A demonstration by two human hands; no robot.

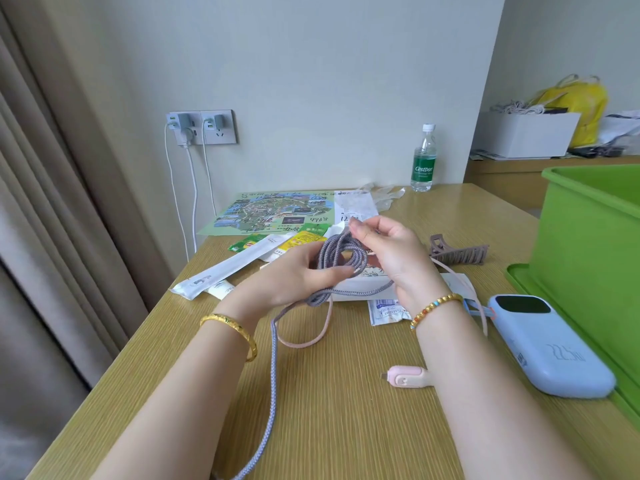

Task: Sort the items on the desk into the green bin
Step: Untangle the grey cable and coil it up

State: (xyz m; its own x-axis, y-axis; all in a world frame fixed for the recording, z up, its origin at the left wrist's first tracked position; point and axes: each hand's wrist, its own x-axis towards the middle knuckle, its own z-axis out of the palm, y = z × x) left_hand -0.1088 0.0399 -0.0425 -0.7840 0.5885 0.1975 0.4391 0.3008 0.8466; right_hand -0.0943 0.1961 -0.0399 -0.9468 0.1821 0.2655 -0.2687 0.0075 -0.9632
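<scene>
A light blue power bank lies lower right beside the green plastic bin. At centre, both the left hand and right hand grip the coiled grey braided cable.

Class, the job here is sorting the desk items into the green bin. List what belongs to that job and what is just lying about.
Belongs to the job:
green bin
purple cable, gripped by both hands
blue power bank
brown hair claw
map leaflet

Just lying about:
wall chargers
yellow bag
white box

Pale wall, beige curtain
</scene>
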